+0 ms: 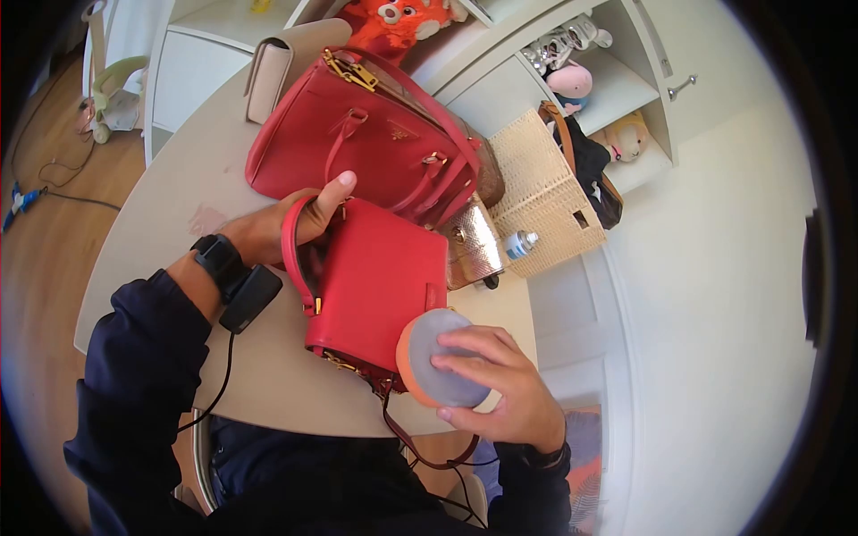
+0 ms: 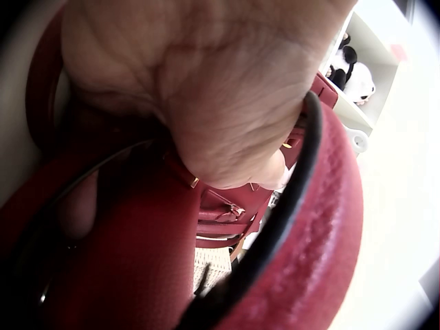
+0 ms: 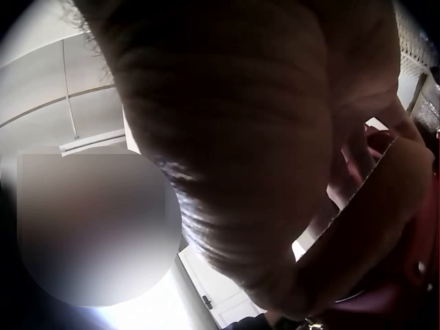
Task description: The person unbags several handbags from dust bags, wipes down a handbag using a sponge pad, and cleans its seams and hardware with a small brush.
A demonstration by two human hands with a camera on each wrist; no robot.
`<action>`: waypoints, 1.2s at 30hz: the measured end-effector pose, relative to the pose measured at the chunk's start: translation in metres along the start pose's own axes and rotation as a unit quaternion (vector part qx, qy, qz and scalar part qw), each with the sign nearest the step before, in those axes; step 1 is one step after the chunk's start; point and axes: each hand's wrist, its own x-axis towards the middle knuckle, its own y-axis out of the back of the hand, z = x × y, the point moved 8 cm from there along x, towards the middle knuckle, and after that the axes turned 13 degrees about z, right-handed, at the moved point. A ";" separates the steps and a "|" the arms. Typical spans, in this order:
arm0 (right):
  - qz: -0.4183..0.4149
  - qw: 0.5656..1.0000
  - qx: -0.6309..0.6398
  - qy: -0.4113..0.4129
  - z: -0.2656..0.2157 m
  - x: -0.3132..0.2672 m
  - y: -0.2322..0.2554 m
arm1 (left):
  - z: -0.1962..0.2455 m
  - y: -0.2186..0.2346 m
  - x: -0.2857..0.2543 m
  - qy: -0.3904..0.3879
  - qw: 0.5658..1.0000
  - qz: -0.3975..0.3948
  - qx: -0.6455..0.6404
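Observation:
A small red handbag (image 1: 380, 263) lies tilted over the table in front of me. My left hand (image 1: 304, 214) reaches through its handle (image 1: 293, 259) and holds the bag at its far left edge, thumb up. Most of the left fingers are hidden behind the bag. In the left wrist view the palm (image 2: 206, 89) is close between the handle and the red leather. My right hand (image 1: 500, 384) grips a round pad (image 1: 420, 371), grey on top with an orange side, at the bag's near right corner. The right wrist view shows the pad's edge (image 3: 371, 213) under the fingers.
Behind stands a larger red handbag (image 1: 384, 134), with a beige wallet (image 1: 268, 80) to its left. A metallic gold bag (image 1: 474, 241), a small spray bottle (image 1: 520, 244) and a woven bag (image 1: 536, 179) are at the right. A thin strap (image 1: 402, 433) hangs over the table edge (image 1: 313, 427).

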 end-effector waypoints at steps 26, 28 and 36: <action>0.180 0.982 -0.053 -0.029 -0.002 -0.038 -0.020 | 0.015 -0.023 -0.010 0.051 0.991 -0.024 -0.124; 0.248 0.961 -0.119 0.019 -0.002 -0.044 -0.023 | 0.017 -0.016 -0.007 0.016 0.998 -0.007 -0.058; 0.324 0.942 -0.090 0.009 0.039 -0.064 -0.020 | 0.063 -0.013 -0.022 -0.107 0.993 0.050 -0.014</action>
